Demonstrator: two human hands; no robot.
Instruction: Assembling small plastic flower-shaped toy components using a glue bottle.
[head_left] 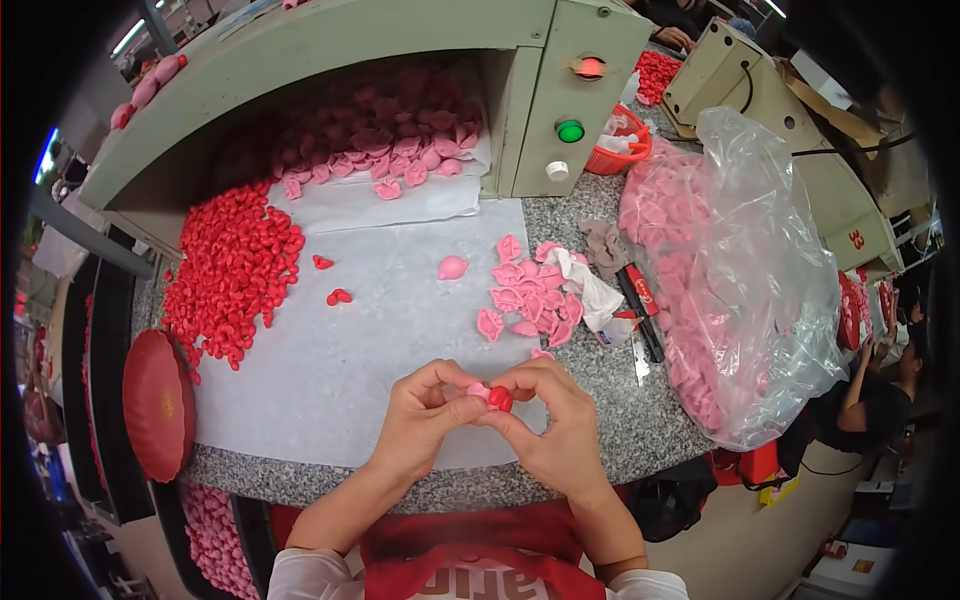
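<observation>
Green button (pixel 570 131) above white knob (pixel 557 171)

The bare left hand (pixel 420 412) and bare right hand (pixel 553 418) come close together, each in a pinch, thumbs (pixel 460 409) facing inward, index fingers (pixel 530 375) curled above them. The bare left forearm (pixel 345 512) and bare right forearm (pixel 607 520) slant inward from the lower edge, well apart there.

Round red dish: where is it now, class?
In the head view, the round red dish is at the left edge of the granite worktop, below and left of the heap of small red pieces.
</observation>
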